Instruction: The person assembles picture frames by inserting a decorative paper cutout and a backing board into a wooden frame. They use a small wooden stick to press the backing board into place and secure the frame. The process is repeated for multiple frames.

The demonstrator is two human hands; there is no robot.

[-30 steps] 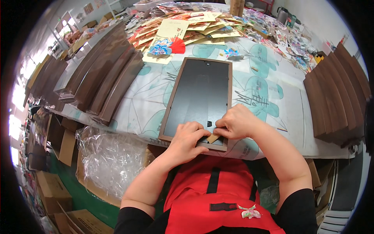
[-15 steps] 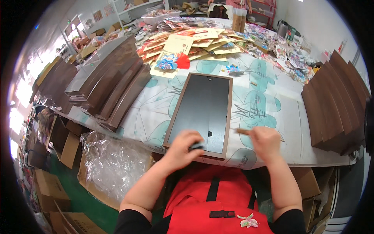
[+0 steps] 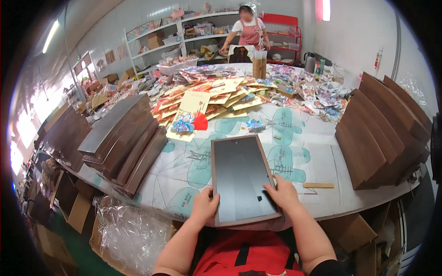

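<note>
In front of me a brown picture frame (image 3: 241, 179) with a dark grey back panel lies back side up at the table's near edge. My left hand (image 3: 206, 205) grips its left side, the thumb on the rim and the other fingers partly hidden by the edge. On the right side, my right hand (image 3: 282, 193) holds the frame with its thumb over the border. A flat wooden stick (image 3: 317, 185) rests on the table to the right of that hand.
Stacked brown frames stand at the left (image 3: 124, 142) and right (image 3: 384, 133). Beyond lie a pile of cream cards (image 3: 193, 103) and a red-and-blue ornament (image 3: 189, 122). A box of clear plastic film (image 3: 131, 234) sits below left. A person (image 3: 251, 32) stands across the table.
My right hand has put the wooden stick down and taken the frame's right side. The left hand has moved from the panel to the left side. My view has tilted up.
</note>
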